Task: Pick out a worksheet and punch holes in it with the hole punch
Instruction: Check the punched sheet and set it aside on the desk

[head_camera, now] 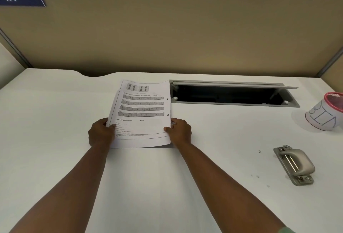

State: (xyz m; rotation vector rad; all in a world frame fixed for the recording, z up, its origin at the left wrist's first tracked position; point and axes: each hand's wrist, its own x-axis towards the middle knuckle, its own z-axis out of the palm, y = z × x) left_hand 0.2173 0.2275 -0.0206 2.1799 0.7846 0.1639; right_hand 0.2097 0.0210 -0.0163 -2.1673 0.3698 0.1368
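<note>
Two hands observed, head view | left hand [101, 133] grip pinches worksheet [142, 115] left edge | right hand [180, 131] grip pinches right edge | we note two holes along right margin | hole punch [295, 165] well apart, right, on surface [55, 121]

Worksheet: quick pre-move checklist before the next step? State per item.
1. Both hands hold the worksheet: ok. Left hand and right hand each grip a lower side edge.
2. Holes in the sheet: ok. Two dark holes show along its right edge.
3. More sheets underneath: cannot tell. A second edge shows at the left side.
4. Hole punch free: ok. It lies on the desk to the right, untouched.
5. Paper bits cleared: not ok. Small bits lie on the desk near the punch.
6. Cup out of the way: ok, at the far right edge.
</note>
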